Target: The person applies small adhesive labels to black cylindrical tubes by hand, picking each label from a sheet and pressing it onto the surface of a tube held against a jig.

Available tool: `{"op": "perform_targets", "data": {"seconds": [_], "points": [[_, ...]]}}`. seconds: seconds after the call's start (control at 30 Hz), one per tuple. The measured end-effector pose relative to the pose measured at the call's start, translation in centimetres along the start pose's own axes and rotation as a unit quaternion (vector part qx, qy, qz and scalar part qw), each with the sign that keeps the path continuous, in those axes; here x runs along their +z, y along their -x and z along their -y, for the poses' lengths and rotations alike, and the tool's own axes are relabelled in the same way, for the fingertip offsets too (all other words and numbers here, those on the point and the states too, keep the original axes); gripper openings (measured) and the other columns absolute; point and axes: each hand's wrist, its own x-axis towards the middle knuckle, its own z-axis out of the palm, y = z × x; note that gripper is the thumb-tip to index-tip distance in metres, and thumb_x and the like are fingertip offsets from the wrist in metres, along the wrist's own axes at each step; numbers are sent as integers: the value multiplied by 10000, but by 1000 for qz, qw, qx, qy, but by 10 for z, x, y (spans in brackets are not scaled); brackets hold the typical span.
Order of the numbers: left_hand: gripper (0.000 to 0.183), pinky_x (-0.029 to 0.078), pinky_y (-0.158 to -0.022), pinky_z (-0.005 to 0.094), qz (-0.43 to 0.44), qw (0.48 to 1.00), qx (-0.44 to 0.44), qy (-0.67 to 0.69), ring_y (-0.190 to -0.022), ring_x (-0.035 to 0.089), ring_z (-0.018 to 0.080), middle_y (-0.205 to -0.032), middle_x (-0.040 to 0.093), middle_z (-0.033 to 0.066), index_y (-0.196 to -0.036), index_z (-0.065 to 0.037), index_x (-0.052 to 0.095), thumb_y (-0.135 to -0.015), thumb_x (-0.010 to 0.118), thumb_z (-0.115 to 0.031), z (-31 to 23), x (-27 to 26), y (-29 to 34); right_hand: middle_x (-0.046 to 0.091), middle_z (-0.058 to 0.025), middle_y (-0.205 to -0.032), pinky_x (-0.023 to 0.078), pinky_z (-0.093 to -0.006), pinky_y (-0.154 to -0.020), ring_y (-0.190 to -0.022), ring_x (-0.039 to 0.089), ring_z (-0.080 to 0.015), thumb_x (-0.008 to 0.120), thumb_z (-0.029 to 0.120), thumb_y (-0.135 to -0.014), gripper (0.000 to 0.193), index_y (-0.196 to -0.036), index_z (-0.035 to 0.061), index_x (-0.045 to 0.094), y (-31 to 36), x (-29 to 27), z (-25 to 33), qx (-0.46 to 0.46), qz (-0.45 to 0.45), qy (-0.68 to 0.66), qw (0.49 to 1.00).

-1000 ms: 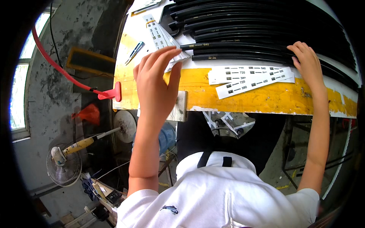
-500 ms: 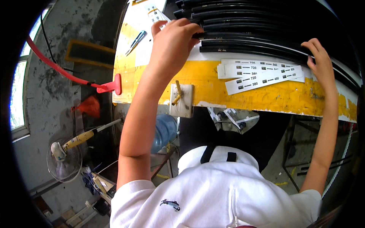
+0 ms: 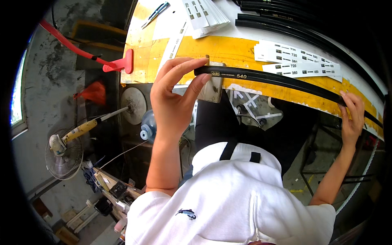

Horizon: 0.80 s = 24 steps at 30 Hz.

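Observation:
A long, slim black tube (image 3: 281,80) with pale print near its left end runs across the front of the table. My left hand (image 3: 173,96) pinches that left end between thumb and fingers. Far to the right, my right hand (image 3: 353,118) is closed round the same tube, with its right end passing beyond the fingers. Just behind the tube, white printed label strips (image 3: 300,69) lie overlapping on the yellow tabletop (image 3: 232,49). Farther back, several similar black tubes (image 3: 277,30) rest side by side.
More label strips (image 3: 206,18) are fanned out at the back left, near a blue utility knife (image 3: 155,14). A metal block (image 3: 212,90) sits at the table's front edge. A red T-shaped piece (image 3: 122,63) stands at the left edge. On the left are a fan (image 3: 63,157) and water bottle (image 3: 149,124).
Both hands have come from the row of tubes toward me, and a black tube is now held between them over the front edge. The view has also shifted.

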Motion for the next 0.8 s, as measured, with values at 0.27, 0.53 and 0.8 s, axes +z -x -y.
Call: {"op": "perform_targets", "data": {"seconds": [0.27, 0.53, 0.8], "points": [[225, 467, -828, 286, -39, 997, 25, -68, -932, 610, 217, -1038, 646, 107, -1086, -26, 687, -864, 650, -20, 17, 17, 12, 598, -53, -1062, 411, -337, -879, -1008, 547, -221, 655, 7, -826, 344, -1160, 86, 674, 8, 20, 15, 53, -24, 15, 998], [258, 451, -877, 303, -28, 998, 22, -51, -990, 607, 251, -1109, 641, 144, -1156, -17, 652, -911, 578, -46, 26, 15, 24, 583, -49, -1089, 424, -333, -888, -1028, 541, -229, 654, -4, -824, 383, -1189, 112, 672, 18, 22, 21, 109, 1, 29, 994], [284, 403, -968, 337, -5, 987, 56, -150, -1091, 573, 262, -1170, 625, 161, -1176, 18, 638, -959, 510, -113, 18, 14, 22, 608, -65, -1084, 433, -338, -874, -995, 558, -248, 691, 30, -786, 347, -1130, 74, 688, -7, 16, 35, 89, -56, 24, 994]]}}
